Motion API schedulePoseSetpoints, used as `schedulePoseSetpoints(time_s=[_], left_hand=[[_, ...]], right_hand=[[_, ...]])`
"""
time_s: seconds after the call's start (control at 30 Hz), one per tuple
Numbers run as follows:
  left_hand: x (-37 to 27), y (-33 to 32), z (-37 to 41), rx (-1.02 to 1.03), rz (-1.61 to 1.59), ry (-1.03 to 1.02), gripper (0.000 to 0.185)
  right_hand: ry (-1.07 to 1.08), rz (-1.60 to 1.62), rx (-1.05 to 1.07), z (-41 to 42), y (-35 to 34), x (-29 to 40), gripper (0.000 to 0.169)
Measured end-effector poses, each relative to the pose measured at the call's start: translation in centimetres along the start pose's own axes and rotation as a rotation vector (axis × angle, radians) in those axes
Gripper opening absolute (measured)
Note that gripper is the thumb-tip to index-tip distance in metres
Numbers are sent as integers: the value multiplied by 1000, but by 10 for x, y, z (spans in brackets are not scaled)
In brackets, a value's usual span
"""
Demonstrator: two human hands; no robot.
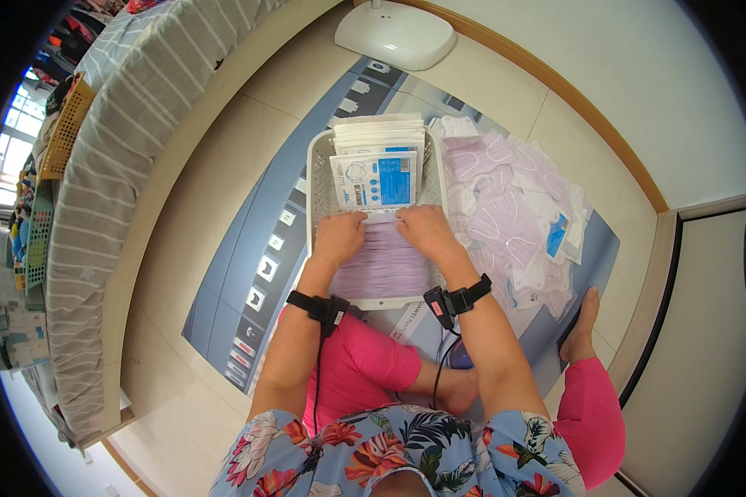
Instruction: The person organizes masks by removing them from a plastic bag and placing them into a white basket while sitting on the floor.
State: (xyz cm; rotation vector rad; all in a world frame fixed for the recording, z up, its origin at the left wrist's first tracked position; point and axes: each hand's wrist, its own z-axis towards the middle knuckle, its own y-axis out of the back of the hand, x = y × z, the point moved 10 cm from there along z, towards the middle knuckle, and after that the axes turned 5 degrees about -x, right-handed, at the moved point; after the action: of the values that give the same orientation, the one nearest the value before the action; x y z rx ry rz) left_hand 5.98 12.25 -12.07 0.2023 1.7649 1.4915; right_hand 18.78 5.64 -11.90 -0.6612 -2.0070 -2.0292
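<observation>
A white perforated plastic basket [314, 164] stands in front of me. A tightly packed row of lavender face masks [382, 267] fills its near part. Printed white-and-blue mask packets [373, 180] stand on edge in the far part. At the far end of the lavender row, my left hand [340, 236] and my right hand [424, 230] pinch the two ends of a pale, thin mask edge [382, 217]. My fingertips partly hide what they grip.
A loose heap of lavender and white packaged masks [503, 211] lies right of the basket. Both rest on a printed poster sheet [224, 298] over floor tiles. A bed with a striped cover [143, 93] is at left, a white stand base [395, 34] beyond.
</observation>
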Motion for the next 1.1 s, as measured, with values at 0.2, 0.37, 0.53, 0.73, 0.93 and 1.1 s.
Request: schedulePoseSetpoints(time_s=[0.2, 0.37, 0.53, 0.73, 0.93, 1.1], left_hand=[[-2, 0, -1, 5, -11, 0, 25], [-3, -1, -1, 1, -33, 5, 29], [-5, -10, -1, 83, -4, 30, 34], [-14, 15, 0, -57, -153, 71, 31], [-68, 40, -4, -136, -466, 70, 26], [-143, 20, -23, -102, -553, -76, 25]], right_hand=[[-14, 16, -13, 0, -3, 0, 28], [-22, 34, 85, -5, -4, 5, 48], [-40, 7, 123, -7, -7, 4, 62], [-14, 168, -56, -13, 23, 10, 59], [-51, 438, -286, -50, 82, 0, 48], [-141, 456, -436, -97, 107, -48, 47]])
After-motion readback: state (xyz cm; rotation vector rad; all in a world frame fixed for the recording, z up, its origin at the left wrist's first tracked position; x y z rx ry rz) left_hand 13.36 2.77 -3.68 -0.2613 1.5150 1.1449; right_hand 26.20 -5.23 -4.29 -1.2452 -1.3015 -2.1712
